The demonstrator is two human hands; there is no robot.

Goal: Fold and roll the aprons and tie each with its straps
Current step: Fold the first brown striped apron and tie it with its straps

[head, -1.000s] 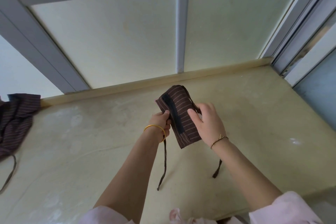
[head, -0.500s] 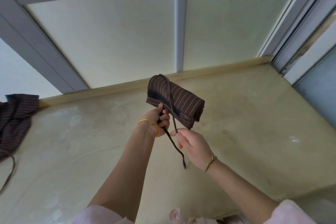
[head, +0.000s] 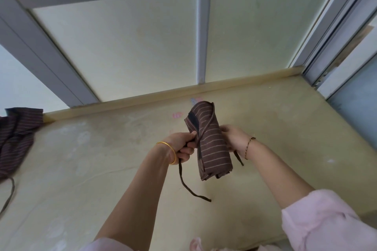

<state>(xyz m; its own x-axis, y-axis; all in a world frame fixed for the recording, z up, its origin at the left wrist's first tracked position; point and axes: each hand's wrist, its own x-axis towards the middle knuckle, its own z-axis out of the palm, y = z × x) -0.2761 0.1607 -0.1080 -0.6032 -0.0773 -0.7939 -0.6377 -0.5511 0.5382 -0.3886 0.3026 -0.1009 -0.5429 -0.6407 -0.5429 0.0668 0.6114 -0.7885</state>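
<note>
Head | left hand (head: 183, 146) curled round flat dark strap (head: 184, 181) | right hand (head: 234, 138) clasps rolled pinstriped cloth apron (head: 212, 149)

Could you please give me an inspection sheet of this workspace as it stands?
Surface: yellowish top, stained.
Job's things: striped roll held up in both hands, one strap wound across it; second apron crumpled at the far left.
Clutter: nothing seen.
Grippers: left hand grips a strap that hangs down; right hand holds the roll's right side, with a strap end dangling below it.
Cables: nothing seen.
Surroundings: grey window frame and pale panes behind.
</note>
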